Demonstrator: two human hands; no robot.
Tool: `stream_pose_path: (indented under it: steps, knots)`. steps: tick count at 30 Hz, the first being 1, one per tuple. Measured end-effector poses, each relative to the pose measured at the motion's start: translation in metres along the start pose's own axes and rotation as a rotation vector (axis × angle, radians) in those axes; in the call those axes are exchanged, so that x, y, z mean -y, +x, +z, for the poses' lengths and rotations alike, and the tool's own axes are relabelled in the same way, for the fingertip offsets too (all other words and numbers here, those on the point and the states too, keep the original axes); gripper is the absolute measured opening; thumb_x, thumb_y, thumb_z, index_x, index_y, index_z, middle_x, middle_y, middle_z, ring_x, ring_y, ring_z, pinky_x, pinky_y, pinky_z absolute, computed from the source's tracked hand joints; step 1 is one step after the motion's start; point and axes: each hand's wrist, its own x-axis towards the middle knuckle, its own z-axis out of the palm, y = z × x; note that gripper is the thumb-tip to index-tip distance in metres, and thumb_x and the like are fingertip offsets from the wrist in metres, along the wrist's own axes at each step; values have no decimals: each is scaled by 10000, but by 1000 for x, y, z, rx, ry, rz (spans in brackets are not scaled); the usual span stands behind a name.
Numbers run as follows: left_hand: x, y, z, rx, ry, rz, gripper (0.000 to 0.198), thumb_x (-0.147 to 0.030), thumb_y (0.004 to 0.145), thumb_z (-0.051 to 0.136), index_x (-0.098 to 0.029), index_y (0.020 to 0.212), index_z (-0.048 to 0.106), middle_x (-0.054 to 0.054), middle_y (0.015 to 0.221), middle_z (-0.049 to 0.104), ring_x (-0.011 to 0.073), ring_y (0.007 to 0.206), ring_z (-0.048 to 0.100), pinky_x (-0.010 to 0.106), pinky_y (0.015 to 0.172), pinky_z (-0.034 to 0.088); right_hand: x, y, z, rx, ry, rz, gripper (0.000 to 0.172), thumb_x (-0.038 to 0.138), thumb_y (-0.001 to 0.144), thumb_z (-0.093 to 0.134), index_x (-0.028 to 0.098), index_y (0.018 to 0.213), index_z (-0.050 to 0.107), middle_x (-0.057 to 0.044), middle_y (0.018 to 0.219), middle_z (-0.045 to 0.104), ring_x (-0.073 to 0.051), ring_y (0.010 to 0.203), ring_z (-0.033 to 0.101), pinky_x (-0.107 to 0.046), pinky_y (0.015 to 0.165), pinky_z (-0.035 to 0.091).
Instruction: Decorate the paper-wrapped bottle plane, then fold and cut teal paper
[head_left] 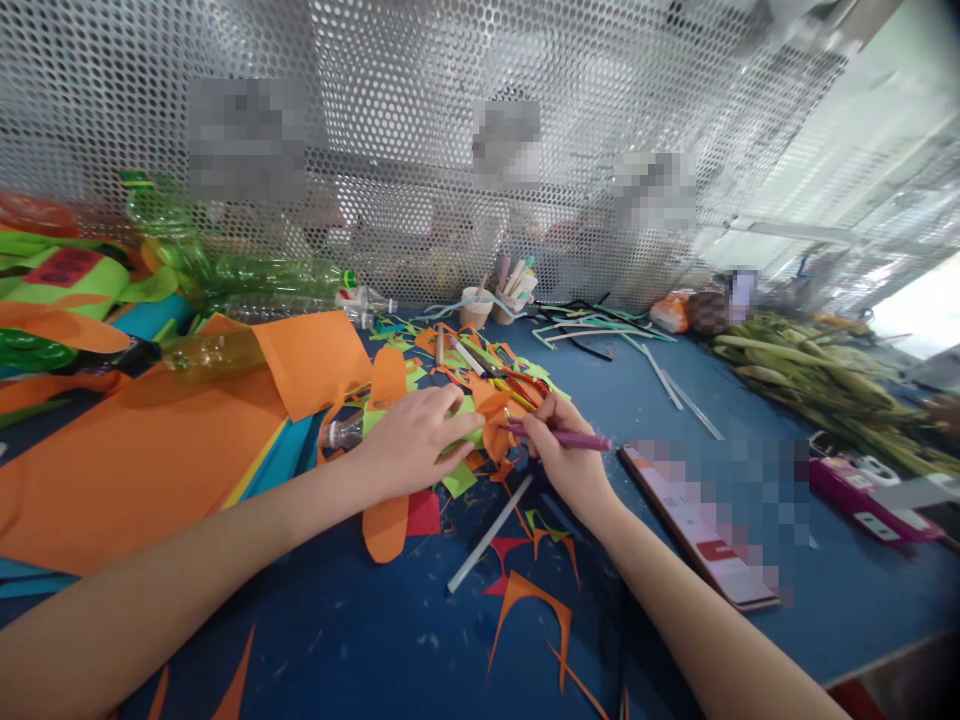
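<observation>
My left hand point(416, 438) lies palm down with its fingers curled over a green paper piece point(466, 428) and an orange paper piece point(491, 408), pressing them to the blue table point(360, 630). My right hand point(561, 450) is closed round a purple pen point(574, 438), its tip at the orange piece just right of my left fingers. A long orange paper strip point(385, 450) runs under my left hand. A white stick point(489, 534) lies on the table below both hands.
Large orange sheets point(142, 440) cover the left side. Green plastic bottles point(247, 272) lie at the back left. Paper scraps point(529, 595), cups of tools point(495, 298), a ruler-like card point(694, 525), green leaves point(810, 375) and a perforated metal screen point(450, 130) surround the work spot.
</observation>
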Motion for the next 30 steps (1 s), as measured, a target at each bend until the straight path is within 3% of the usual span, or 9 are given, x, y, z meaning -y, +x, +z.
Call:
stream_pose_path:
  steps: [6,12,17,30]
  knots:
    - [1,0,1,-8,-4,5,236,-319,926,433,-208,1084,568,87,979,495,205,860,506,336,706,452,5,0,0,11,-16,-17,265,231,805,528,237,613,345,73,492,427,-104,470,386,-255,510,348]
    - [0,1,0,-3,2,3,234,-319,920,448,-209,1091,565,89,980,494,207,852,504,339,700,455,3,1,0,19,35,25,284,243,787,554,236,598,341,71,496,406,-117,515,465,-269,573,428]
    - [0,0,-1,4,-6,-3,236,-324,927,432,-211,1087,562,83,965,492,204,841,501,337,697,454,-1,0,0,22,34,25,278,238,792,556,235,607,348,81,490,397,-100,472,408,-281,608,456]
    - [0,0,-1,9,-11,-2,225,-315,919,450,-205,1080,563,84,969,490,208,857,500,341,715,455,-2,0,-1,35,13,6,284,255,810,551,234,613,348,74,502,395,-109,498,429,-278,585,419]
